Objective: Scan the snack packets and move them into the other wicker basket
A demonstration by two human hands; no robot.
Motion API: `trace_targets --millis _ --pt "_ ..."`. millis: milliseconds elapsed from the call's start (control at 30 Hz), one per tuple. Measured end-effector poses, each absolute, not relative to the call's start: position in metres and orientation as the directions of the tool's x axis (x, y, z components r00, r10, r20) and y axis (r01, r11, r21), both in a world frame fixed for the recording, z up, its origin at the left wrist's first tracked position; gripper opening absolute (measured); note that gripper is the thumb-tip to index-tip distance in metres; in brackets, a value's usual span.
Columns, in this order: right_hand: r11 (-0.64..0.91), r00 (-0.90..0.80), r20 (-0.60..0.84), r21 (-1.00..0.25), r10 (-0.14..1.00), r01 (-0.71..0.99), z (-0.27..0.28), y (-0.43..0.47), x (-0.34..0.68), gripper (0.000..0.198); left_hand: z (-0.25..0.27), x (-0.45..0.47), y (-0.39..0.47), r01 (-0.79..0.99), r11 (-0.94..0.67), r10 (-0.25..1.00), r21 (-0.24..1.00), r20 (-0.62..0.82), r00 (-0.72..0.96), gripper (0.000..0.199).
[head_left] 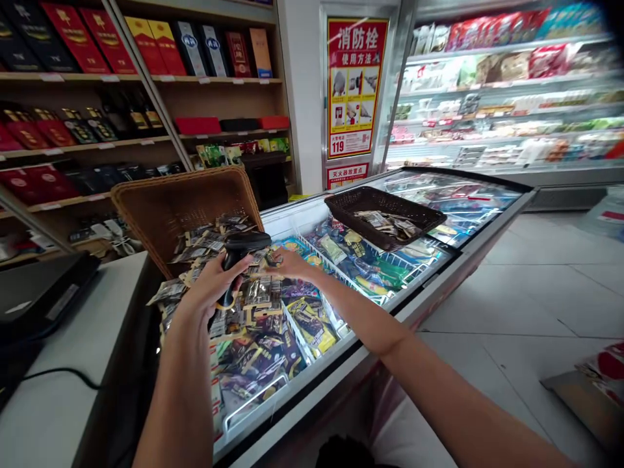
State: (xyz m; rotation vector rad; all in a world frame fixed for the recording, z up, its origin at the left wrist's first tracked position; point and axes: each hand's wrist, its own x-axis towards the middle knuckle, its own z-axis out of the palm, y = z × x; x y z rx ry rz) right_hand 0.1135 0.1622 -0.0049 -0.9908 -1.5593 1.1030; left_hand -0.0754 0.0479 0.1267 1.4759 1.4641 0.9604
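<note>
Glass-topped, the chest freezer (439, 260) carries a tipped wicker basket (166, 208) spilling small snack packets (214, 244). A black barcode scanner (238, 257) is gripped in the closed left hand (209, 286); one packet (272, 259) is pinched by the right hand (287, 263) just beside its head. Scanning appears under way; the packet's code must next be squared to the scanner.

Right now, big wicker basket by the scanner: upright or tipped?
Tipped. The light wicker basket leans toward the freezer, small packets spilling from its mouth.

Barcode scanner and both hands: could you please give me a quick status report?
Left hand gripping black barcode scanner. Right hand on a small packet over the freezer lid. Tipped wicker basket close behind.
</note>
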Motion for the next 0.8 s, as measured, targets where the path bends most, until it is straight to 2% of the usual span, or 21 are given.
trace_targets --millis 100,233,500,667,800 --pt "0.328 -0.303 0.260 -0.924 0.917 0.199 -0.010 0.146 0.093 0.060 0.125 -0.078 0.048 0.352 0.006 0.999 0.936 -0.021 0.041 0.057" --pt "0.406 -0.313 0.324 -0.880 0.893 0.245 -0.010 0.143 0.086 0.071 0.123 -0.078 0.050 0.367 -0.005 0.999 0.930 -0.012 0.045 0.055" --pt "0.398 -0.217 0.361 -0.903 0.907 0.160 0.005 0.150 0.100 0.049 0.127 -0.077 0.050 0.308 0.012 0.998 0.951 -0.029 0.051 0.058" --pt "0.292 -0.158 0.296 -0.955 0.942 -0.046 0.010 0.156 0.111 0.038 0.130 -0.077 0.048 0.294 0.040 0.997 0.955 -0.058 0.053 0.060" --pt "0.225 0.142 0.193 -0.939 0.971 -0.260 0.015 0.174 0.133 0.032 0.133 -0.081 0.047 0.212 0.012 0.997 0.977 -0.028 0.072 0.059"
